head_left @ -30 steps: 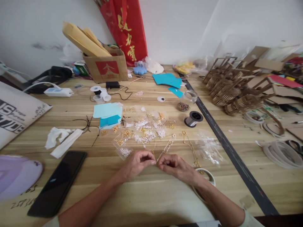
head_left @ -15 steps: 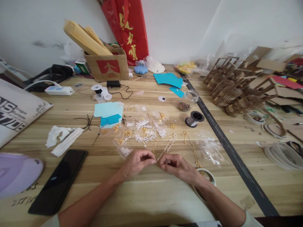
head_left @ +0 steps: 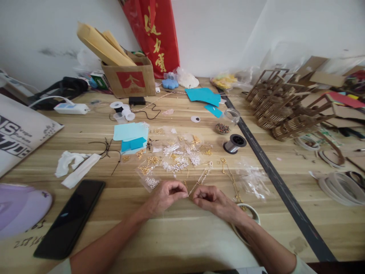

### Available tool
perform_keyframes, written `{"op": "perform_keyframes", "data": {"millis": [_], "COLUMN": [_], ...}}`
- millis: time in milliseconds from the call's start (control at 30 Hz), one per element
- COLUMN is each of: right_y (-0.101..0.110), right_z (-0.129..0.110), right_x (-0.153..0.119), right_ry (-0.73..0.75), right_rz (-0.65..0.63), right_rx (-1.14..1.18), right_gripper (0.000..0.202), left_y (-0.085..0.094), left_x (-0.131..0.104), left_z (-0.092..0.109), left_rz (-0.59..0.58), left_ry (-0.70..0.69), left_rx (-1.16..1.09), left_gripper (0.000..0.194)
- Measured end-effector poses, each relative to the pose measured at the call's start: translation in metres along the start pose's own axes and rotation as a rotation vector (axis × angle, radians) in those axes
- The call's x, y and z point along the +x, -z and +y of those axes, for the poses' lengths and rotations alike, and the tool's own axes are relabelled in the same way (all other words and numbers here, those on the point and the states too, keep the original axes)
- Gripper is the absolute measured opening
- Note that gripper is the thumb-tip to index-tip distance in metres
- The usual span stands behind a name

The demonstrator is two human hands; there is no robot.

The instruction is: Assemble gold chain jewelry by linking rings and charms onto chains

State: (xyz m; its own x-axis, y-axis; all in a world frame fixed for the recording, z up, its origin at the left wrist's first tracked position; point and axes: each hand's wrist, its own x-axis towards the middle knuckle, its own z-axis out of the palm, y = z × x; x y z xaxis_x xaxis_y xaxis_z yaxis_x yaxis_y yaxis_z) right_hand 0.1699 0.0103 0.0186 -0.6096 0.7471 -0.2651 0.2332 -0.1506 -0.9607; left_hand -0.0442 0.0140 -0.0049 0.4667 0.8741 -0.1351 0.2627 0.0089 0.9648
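Observation:
My left hand (head_left: 169, 195) is closed in a pinch, thumb against forefinger, at the lower end of a silver chain (head_left: 203, 176). From those fingertips the chain runs up and right across the table to a small ring. Close beside it my right hand (head_left: 212, 200) is curled, its thumb and forefinger pressed together; whatever they hold is too small to make out. A gold chain (head_left: 234, 184) lies to the right of that hand. Just beyond my fingers are small clear bags of silver jump rings (head_left: 152, 183) and gold findings (head_left: 154, 160).
A pale tape roll (head_left: 255, 214) lies by my right wrist. Farther off are a wire spool (head_left: 234, 144), a bead jar (head_left: 222, 128), blue cards (head_left: 134, 144) and wooden baskets (head_left: 296, 123). A black phone (head_left: 71, 219) lies left; a cardboard box (head_left: 129, 82) stands behind.

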Motion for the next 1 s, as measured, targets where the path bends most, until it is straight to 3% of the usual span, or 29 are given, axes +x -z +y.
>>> {"op": "perform_keyframes", "data": {"millis": [1000], "right_y": [-0.001], "right_z": [0.007], "right_x": [0.001], "right_ry": [-0.031], "right_rz": [-0.058], "right_rx": [-0.086], "right_gripper": [0.01], "left_y": [0.0], "left_x": [0.0], "left_z": [0.017], "left_rz": [-0.113], "left_ry": [-0.078], "left_rx": [0.125], "left_gripper": [0.012]}}
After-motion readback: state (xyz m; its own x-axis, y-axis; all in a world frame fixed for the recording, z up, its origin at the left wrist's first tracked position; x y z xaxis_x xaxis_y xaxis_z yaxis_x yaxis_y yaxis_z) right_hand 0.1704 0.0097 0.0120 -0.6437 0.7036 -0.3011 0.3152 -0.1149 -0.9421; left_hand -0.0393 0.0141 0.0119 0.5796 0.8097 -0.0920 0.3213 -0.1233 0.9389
